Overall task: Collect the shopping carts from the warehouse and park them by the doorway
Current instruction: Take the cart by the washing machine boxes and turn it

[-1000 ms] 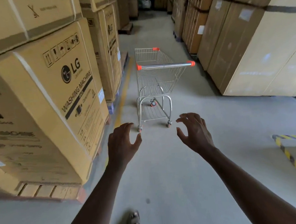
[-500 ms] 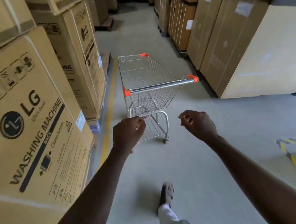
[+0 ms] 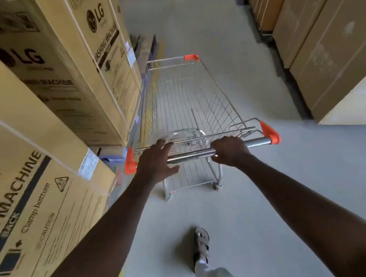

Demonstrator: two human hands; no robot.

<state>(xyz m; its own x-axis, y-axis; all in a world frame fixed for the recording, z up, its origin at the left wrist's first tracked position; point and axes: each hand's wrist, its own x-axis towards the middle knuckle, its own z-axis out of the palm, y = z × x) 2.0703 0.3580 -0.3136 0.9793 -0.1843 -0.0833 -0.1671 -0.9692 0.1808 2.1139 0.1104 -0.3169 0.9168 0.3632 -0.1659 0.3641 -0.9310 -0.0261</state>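
warehouse aisle, smooth grey concrete floor [image 3: 224,45] running up the middle of the frame, tall cardboard LG washing machine boxes [image 3: 47,106] stacked on the left, plain brown cartons [image 3: 329,41] along the right, soft daylight

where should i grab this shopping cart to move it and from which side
Take the chrome handle bar between its orange end caps, from behind the shopping cart. It runs crosswise at hand height; the right hand already wraps it there.
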